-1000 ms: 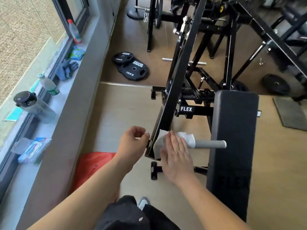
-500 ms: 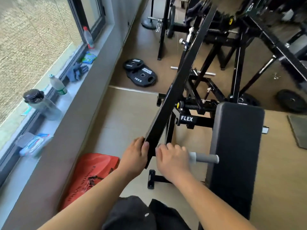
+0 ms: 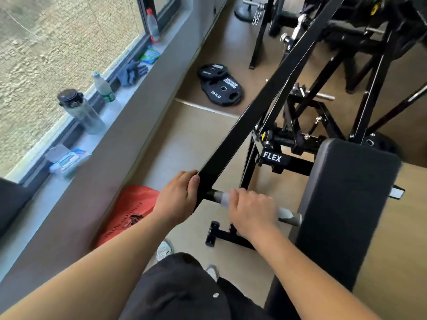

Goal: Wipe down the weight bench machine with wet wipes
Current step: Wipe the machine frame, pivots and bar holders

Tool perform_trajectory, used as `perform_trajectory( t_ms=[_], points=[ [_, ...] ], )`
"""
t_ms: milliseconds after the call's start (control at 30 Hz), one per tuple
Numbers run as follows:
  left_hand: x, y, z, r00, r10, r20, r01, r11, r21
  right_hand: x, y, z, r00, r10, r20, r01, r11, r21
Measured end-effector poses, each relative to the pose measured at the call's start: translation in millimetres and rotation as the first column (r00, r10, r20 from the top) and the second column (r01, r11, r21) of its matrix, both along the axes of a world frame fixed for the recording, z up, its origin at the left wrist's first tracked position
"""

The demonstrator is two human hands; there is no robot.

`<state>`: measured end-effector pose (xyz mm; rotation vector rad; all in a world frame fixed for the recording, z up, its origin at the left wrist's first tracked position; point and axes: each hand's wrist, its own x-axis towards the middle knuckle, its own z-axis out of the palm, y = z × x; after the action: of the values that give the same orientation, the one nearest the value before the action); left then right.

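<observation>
Fingers (image 3: 245, 197) round handle (image 3: 289, 215) — wipe (image 3: 224, 201) beneath

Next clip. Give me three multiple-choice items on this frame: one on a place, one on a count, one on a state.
1. Where does the wet wipes pack lie?
A. on the windowsill
B. on a chair
C. in a bucket

2. How many bottles stand on the windowsill?
A. one
B. three
C. six

3. What is the right hand doing?
A. hanging idle
B. pressing flat on a wall
C. curling round the grey handle with a white wipe

Key: 1 A, the pack sits at the sill's near end. 2 B, a red-capped bottle, a green-labelled one and a dark-lidded one. 3 C, its fingers wrap the handle and the wipe shows beside them.
</observation>
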<state>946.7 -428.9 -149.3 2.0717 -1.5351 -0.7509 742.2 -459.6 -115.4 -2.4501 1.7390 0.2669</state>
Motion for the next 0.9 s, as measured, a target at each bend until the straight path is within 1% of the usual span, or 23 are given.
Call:
perform_trajectory(
  t_ms=[33,100,167,233,267,367,433,467,533,567,633,667,767,800,867,900],
  points=[
    [0,-1,0,1.000,0.007,-0.002,-0.007,1.000,-0.002,15,-1,-4,0.998,0.006,0.058,-0.007,1.000,0.011],
    [0,0,-1,1.000,0.018,-0.011,-0.018,1.000,-0.005,34,-2,-5,0.989,0.067,0.134,-0.074,0.996,0.052],
    [1,0,-3,1.000,0.017,-0.014,-0.017,1.000,-0.027,28,-1,-5,0.976,0.142,0.164,-0.150,0.988,0.039],
    [2,-1,-6,1.000,0.014,-0.017,-0.014,0.999,-0.034,3,-3,-4,0.977,0.164,0.138,-0.170,0.985,0.033],
    [2,-1,-7,1.000,0.007,-0.017,-0.008,0.999,-0.032,-13,-3,-4,0.983,0.147,0.110,-0.152,0.988,0.040],
    [0,-2,-8,1.000,-0.011,-0.018,0.011,0.999,-0.047,-59,-3,6,1.000,0.029,0.004,-0.029,0.998,0.052],
    [-1,-1,-8,1.000,-0.012,-0.017,0.011,0.998,-0.062,-73,-7,15,0.998,-0.049,-0.046,0.053,0.993,0.102],
    [-1,-1,-9,1.000,-0.009,-0.012,0.008,0.998,-0.065,-72,-11,18,0.994,-0.048,-0.095,0.061,0.988,0.144],
    [-1,-1,-11,1.000,-0.009,-0.004,0.009,0.998,-0.059,-54,-20,16,0.990,0.029,-0.135,0.001,0.977,0.212],
    [-1,-1,-11,1.000,-0.010,-0.001,0.010,0.998,-0.057,-37,-25,14,0.993,0.045,-0.113,-0.014,0.967,0.255],
    [1,-1,-12,1.000,-0.013,0.002,0.013,0.999,-0.046,2,-31,6,0.999,0.024,-0.024,-0.014,0.942,0.335],
    [1,-1,-13,1.000,-0.014,0.001,0.014,0.999,-0.040,21,-31,3,1.000,0.016,0.015,-0.020,0.937,0.348],
    [4,-2,-12,1.000,-0.019,-0.009,0.019,0.999,-0.035,51,-26,-2,0.996,0.006,0.084,-0.031,0.954,0.298],
    [5,-1,-12,1.000,-0.023,-0.009,0.023,0.999,-0.040,49,-22,-1,0.993,0.032,0.115,-0.061,0.965,0.255],
    [7,-1,-14,1.000,-0.031,-0.001,0.031,0.998,-0.057,25,-9,0,0.977,0.141,0.157,-0.161,0.979,0.122],
    [8,0,-15,0.999,-0.033,-0.002,0.032,0.997,-0.067,8,-4,1,0.974,0.178,0.141,-0.191,0.978,0.080]
  ],
)
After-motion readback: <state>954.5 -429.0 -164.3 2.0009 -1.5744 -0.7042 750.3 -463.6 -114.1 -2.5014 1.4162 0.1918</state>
